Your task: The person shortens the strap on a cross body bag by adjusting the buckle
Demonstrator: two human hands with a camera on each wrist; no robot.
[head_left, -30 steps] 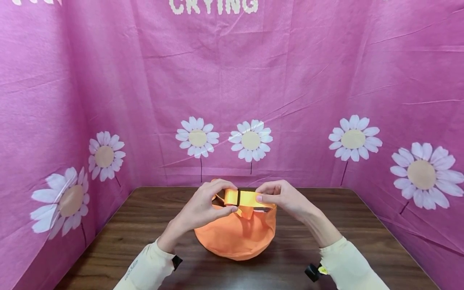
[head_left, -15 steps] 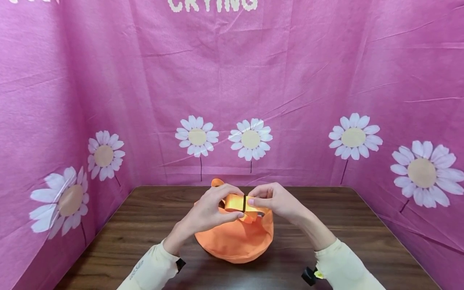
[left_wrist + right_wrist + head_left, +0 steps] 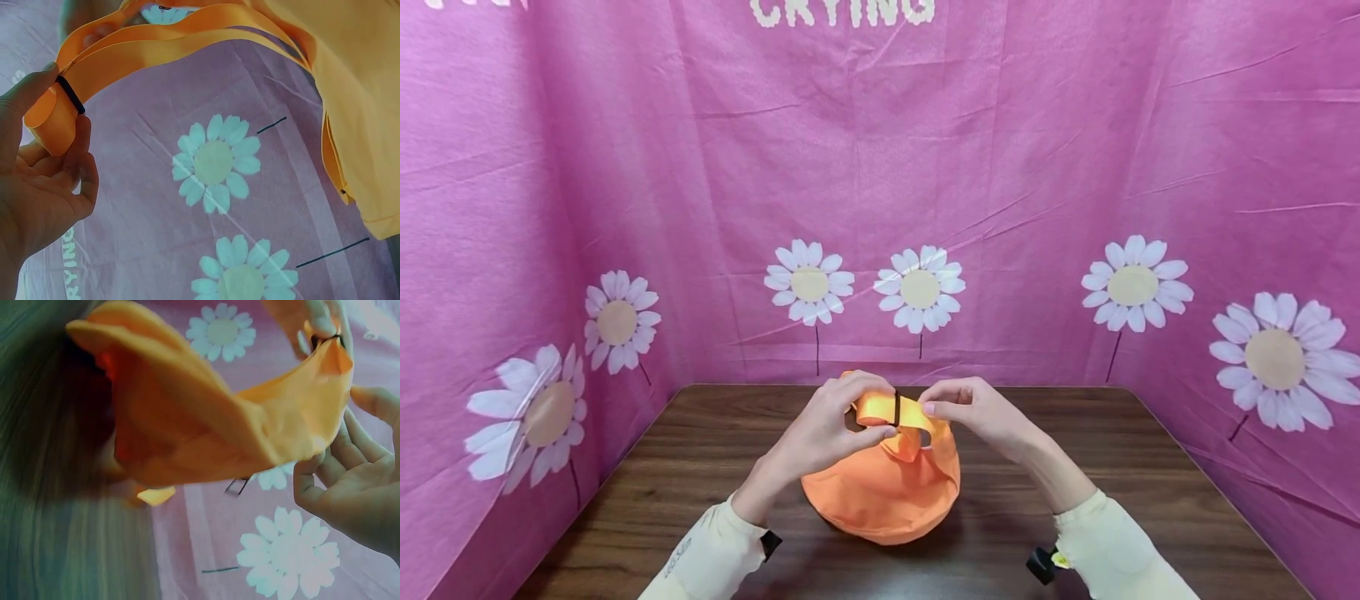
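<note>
An orange fabric bag (image 3: 880,500) hangs or rests low over the table, its strap (image 3: 913,412) raised between both hands. A black strap slider (image 3: 897,408) sits across the strap, with a loop of webbing bulging to its left. My left hand (image 3: 816,429) pinches the strap at the slider between thumb and fingers; the left wrist view shows the same slider (image 3: 70,95) beside the fingertips. Just right of it, my right hand (image 3: 981,417) pinches the strap between thumb and forefinger. Most of the bag's far side is hidden behind the hands.
A dark wood-grain table (image 3: 715,467) lies beneath. Pink cloth (image 3: 1015,167) printed with daisies encloses the back and both sides. Black wrist devices show at both sleeves (image 3: 1120,542).
The right hand came left to the slider, then drew slightly back right along the strap. The slider shifted right and returned left, with the left hand staying on it. The bag moved a little left.
</note>
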